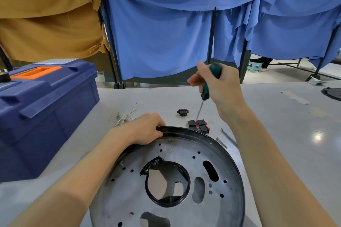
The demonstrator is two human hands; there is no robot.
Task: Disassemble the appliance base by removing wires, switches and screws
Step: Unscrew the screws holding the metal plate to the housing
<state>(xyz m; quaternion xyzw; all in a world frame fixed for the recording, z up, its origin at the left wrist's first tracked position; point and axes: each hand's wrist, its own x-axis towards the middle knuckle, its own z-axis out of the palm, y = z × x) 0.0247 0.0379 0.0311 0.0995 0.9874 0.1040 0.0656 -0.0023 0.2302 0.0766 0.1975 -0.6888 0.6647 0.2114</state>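
The round metal appliance base [184, 155], with a black rim and a large centre hole, lies on the table in front of me. My left hand [145, 129] grips its far rim. A small screw [170, 141] sits in the plate just below that rim. My right hand [219, 83] holds a green-handled screwdriver [207, 86] above the table, shaft pointing down toward the black and red switches [198, 125] lying behind the base. A black socket [183, 112] and a bundle of white wires [124, 116] lie loose on the table.
A blue toolbox [46, 108] with an orange handle stands at the left. Two thin metal bits [227, 139] lie right of the base. Another black round part [332, 93] is at the far right edge. Blue and tan cloths hang behind the table.
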